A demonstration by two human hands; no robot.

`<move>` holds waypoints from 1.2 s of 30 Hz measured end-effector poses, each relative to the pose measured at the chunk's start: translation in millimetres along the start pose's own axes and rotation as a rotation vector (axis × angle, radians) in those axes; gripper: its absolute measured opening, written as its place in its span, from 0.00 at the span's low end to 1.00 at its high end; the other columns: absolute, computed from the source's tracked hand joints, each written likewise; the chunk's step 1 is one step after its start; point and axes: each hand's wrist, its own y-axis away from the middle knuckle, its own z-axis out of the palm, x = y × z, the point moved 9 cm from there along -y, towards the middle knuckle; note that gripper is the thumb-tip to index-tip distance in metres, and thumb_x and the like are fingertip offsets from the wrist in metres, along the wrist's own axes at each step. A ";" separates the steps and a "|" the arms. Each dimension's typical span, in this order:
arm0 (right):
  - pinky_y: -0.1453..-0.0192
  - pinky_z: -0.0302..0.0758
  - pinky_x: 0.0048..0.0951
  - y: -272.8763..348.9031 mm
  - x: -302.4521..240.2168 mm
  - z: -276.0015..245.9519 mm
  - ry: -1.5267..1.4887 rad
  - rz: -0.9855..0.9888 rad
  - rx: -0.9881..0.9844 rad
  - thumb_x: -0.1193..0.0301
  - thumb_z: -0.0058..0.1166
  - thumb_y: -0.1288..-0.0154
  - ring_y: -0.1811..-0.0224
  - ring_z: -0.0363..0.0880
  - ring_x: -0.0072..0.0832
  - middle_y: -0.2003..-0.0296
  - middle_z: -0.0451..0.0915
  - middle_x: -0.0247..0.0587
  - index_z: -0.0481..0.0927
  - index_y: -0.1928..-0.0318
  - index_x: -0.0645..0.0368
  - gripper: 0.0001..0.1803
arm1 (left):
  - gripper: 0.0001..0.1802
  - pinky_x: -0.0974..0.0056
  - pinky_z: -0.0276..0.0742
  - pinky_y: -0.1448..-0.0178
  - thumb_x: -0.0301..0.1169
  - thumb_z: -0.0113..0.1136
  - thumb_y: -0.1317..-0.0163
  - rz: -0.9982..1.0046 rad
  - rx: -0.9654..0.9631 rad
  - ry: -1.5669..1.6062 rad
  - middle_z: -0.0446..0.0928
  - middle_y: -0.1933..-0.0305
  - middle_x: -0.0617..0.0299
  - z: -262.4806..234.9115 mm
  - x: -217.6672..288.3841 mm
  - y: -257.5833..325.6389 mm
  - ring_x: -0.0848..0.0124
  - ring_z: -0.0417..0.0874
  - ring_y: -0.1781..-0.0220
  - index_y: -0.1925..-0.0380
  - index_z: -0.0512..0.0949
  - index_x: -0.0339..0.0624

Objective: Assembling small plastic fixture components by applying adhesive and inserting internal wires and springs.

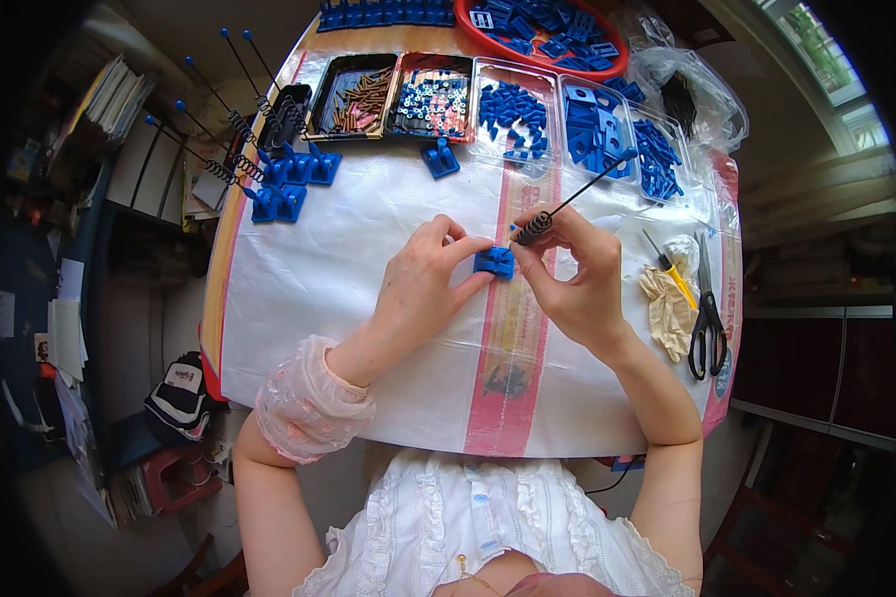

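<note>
Thumb and forefinger of my left hand (408, 274) pinch the left side of a small blue plastic base (495, 265) lying on the table cover. Just to its right, my right hand (579, 274) is closed on a thin black rod with a coil spring (535, 228) around its lower part. That rod slants up to the right and ends in a blue tip (628, 154). Its lower end is near the base; whether they touch I cannot tell. At the far left stand several similar spring rods in blue bases (277, 203). One loose blue piece (440, 159) sits ahead of my left hand.
Trays of brass-coloured screws (361, 99), small nuts (430, 99) and blue parts (513, 114) line the far side. Behind them is a red basin (612, 68) of blue pieces. Scissors (707, 328), a yellow-handled tool (679, 282) and crumpled gloves (669, 313) lie at right.
</note>
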 end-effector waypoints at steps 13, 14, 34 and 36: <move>0.59 0.83 0.29 0.4 -1.6 2.9 0.017 -0.016 -0.017 0.85 0.66 0.42 0.66 0.89 0.31 0.68 0.86 0.44 0.82 0.57 0.65 0.12 | 0.19 0.57 0.82 0.51 0.32 0.77 0.44 -0.013 -0.008 0.002 0.79 0.55 0.58 -0.8 0.8 0.2 0.58 0.84 0.52 0.51 0.88 0.49; 0.59 0.83 0.29 0.3 -1.6 3.1 0.017 -0.015 -0.018 0.85 0.66 0.42 0.66 0.89 0.31 0.68 0.86 0.43 0.82 0.57 0.65 0.12 | 0.19 0.57 0.82 0.51 0.32 0.77 0.43 -0.015 -0.011 0.001 0.78 0.55 0.58 -0.7 1.1 0.1 0.59 0.84 0.52 0.51 0.88 0.49; 0.59 0.83 0.29 1.8 -1.3 7.7 0.049 -0.031 -0.040 0.86 0.65 0.43 0.65 0.89 0.32 0.66 0.86 0.44 0.82 0.57 0.66 0.13 | 0.20 0.57 0.83 0.48 0.31 0.75 0.45 -0.019 -0.017 0.017 0.79 0.54 0.57 -1.6 2.3 0.3 0.59 0.84 0.51 0.50 0.88 0.47; 0.59 0.83 0.29 1.7 -1.1 8.1 0.043 -0.030 -0.037 0.86 0.65 0.43 0.65 0.89 0.32 0.66 0.86 0.44 0.82 0.57 0.66 0.13 | 0.20 0.57 0.83 0.48 0.31 0.76 0.44 -0.023 -0.021 0.016 0.79 0.54 0.57 -1.5 2.0 0.6 0.59 0.84 0.51 0.50 0.88 0.47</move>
